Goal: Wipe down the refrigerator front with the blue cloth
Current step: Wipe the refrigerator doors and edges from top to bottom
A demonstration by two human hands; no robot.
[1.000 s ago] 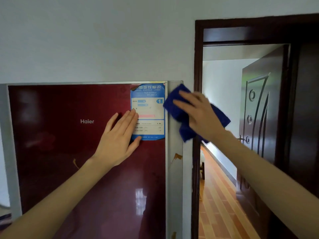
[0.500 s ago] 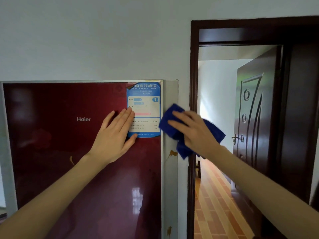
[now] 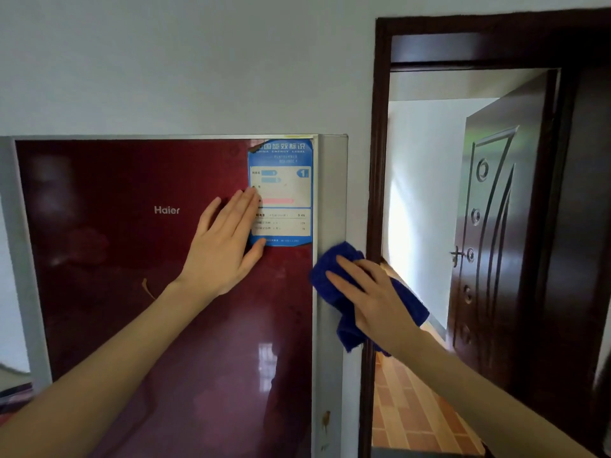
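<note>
A pale grey wall (image 3: 165, 61) is seen behind a dark red refrigerator (image 3: 132, 292), with a dark wooden door frame (image 3: 377, 160) to its right. Both forearms are cut off by the lower edge of the view. The right hand (image 3: 373, 299) is laid flat with its fingers (image 3: 344, 279) spread, and the blue cloth (image 3: 334, 285) is pressed under them against the grey side strip (image 3: 330, 193) at the refrigerator's right edge; the cloth is not gripped, and its far part is hidden behind the hand. The left hand (image 3: 221, 246) is held open and flat on the red door, its fingertips overlapping the left edge of the blue energy label (image 3: 284, 193), so part of the label is covered. The small print on the label cannot be read. Left of the left fingers the Haier logo (image 3: 167, 210) is seen. Beyond the right fingers an open dark door (image 3: 496, 226) and a tiled floor (image 3: 413, 408) are visible. Compared with half a second ago, the cloth and right hand have been moved lower down the strip, below the label's bottom edge, while the left hand has been kept in place.
</note>
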